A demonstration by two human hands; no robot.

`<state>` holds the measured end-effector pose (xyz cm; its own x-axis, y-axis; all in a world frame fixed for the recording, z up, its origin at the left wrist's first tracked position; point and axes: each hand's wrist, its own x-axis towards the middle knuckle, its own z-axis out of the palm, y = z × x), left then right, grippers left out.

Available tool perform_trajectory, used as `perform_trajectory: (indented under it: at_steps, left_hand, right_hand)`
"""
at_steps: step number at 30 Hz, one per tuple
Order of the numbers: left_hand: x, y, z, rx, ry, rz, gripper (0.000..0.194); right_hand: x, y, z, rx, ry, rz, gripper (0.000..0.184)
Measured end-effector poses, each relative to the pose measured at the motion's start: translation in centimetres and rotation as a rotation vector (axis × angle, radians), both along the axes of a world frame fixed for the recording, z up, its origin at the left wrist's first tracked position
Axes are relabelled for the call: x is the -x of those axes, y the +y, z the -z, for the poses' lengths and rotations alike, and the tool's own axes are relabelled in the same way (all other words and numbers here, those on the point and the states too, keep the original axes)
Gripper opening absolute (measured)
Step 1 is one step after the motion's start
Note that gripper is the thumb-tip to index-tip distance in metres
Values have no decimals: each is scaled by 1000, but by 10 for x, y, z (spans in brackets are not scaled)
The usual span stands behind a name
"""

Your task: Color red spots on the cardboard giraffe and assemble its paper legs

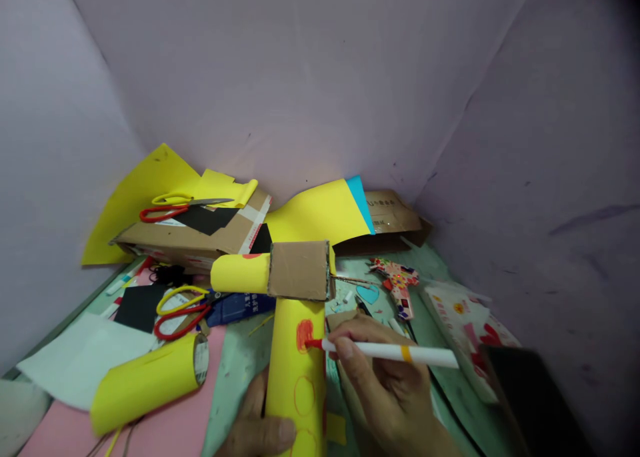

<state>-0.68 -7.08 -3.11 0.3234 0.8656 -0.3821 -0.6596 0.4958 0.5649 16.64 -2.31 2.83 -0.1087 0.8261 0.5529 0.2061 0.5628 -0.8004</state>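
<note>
A yellow paper-covered tube (285, 370) stands tilted in front of me, gripped near its bottom by my left hand (260, 420). Its upper end meets a brown cardboard square (299, 270), with a shorter yellow tube (240, 274) sticking out to the left. Between the fingers of my right hand (385, 384) is a white marker (395, 352), whose red tip touches a red-filled oval (305, 336) on the tube. Below that oval, further red outlined ovals (304, 395) run down the paper. The lower end of the tube is cut off by the frame.
Scissors (183, 310) and a loose yellow tube (145, 384) lie at left over pink paper (215, 377). More scissors (185, 205) rest on a cardboard box (230, 237) behind. A patterned glue gun (397, 285) and a plastic packet (465, 330) lie at right; walls surround the table.
</note>
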Motion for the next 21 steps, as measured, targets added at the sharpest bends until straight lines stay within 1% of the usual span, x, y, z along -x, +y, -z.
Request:
perform_trajectory:
  at_steps: [3, 7, 13, 17, 21]
  left_hand:
    - [0, 0, -2, 14, 17, -23, 95]
    - [-1, 1, -4, 3, 21, -7, 97]
    - [1, 1, 4, -24, -6, 19, 95]
    - [5, 2, 8, -67, -5, 79, 92]
    - [7, 5, 6, -116, 7, 127, 91]
  right_hand:
    - [0, 0, -2, 1, -35, -7, 13]
    - [0, -2, -5, 26, -54, -22, 16]
    - [0, -3, -2, 27, -24, -34, 12]
    - [-1, -3, -5, 40, -68, -45, 16]
    - [-2, -3, -6, 19, -92, -20, 14]
